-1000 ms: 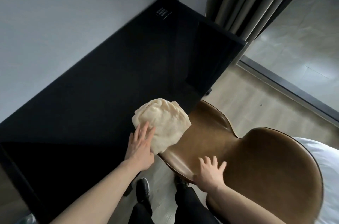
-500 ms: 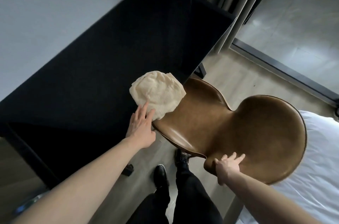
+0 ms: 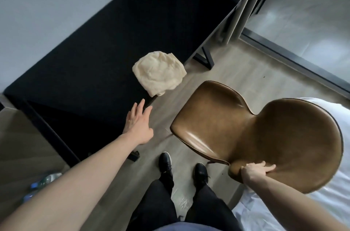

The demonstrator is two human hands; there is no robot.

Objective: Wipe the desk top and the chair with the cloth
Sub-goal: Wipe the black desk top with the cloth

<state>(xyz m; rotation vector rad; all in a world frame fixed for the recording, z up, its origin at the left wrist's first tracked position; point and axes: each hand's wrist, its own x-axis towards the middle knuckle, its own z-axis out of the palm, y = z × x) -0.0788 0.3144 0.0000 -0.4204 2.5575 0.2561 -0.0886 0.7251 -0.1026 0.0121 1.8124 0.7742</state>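
Cloth [image 3: 158,72] lies crumpled on the black desk [image 3: 98,56], at its near edge, with one corner hanging a little over the side toward the floor. From the middle of the view it sits at about eleven o'clock. No hand touches it. The left hand [image 3: 139,125] hovers just short of that edge, at about nine o'clock, palm down, fingers straight and slightly spread, holding nothing. The brown chair [image 3: 255,134] stands clear of the desk at about three o'clock, its seat pointing toward the desk and its back toward the white bed [image 3: 325,210]. The right hand [image 3: 254,171] grips the lower rim of the chair back at about five o'clock, fingers curled over the edge, thumb hidden behind it.

By my reading, the step in hand is setting up: the chair is held apart and the cloth is not yet picked up. The next move calls for the left hand to reach forward and close on the cloth, gathering the loose corner so it does not slide off.
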